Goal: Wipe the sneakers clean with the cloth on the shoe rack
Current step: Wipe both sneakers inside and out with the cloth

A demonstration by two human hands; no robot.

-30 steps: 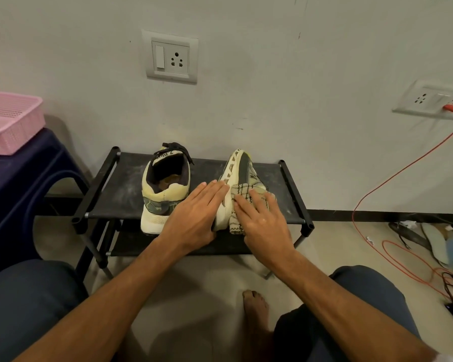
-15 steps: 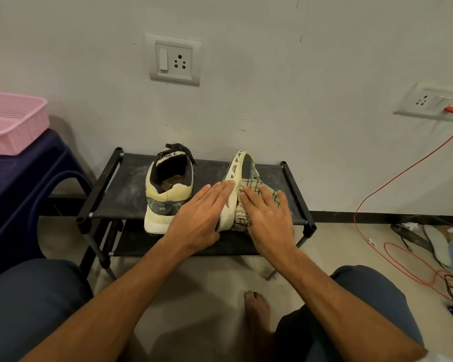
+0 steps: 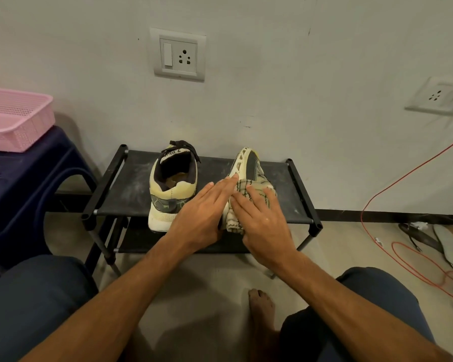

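Two cream and grey sneakers stand on the black shoe rack (image 3: 120,189). The left sneaker (image 3: 171,186) is upright with its heel toward me. The right sneaker (image 3: 249,165) is tipped on its side, its sole facing left. My left hand (image 3: 202,212) lies flat with straight fingers against that sole. My right hand (image 3: 259,218) presses a cream checked cloth (image 3: 249,194) flat onto the sneaker's upper side, fingers spread. Much of the right sneaker is hidden under cloth and hands.
A pink basket (image 3: 16,118) sits on a dark blue stool (image 3: 29,173) at the left. A red cable (image 3: 392,189) runs from a wall socket (image 3: 439,96) down to the floor at the right, near loose insoles (image 3: 447,241). My bare foot (image 3: 260,304) rests below the rack.
My right hand with the cloth slid away from me along the sneaker, then back toward the heel. The left hand stayed against the sole.
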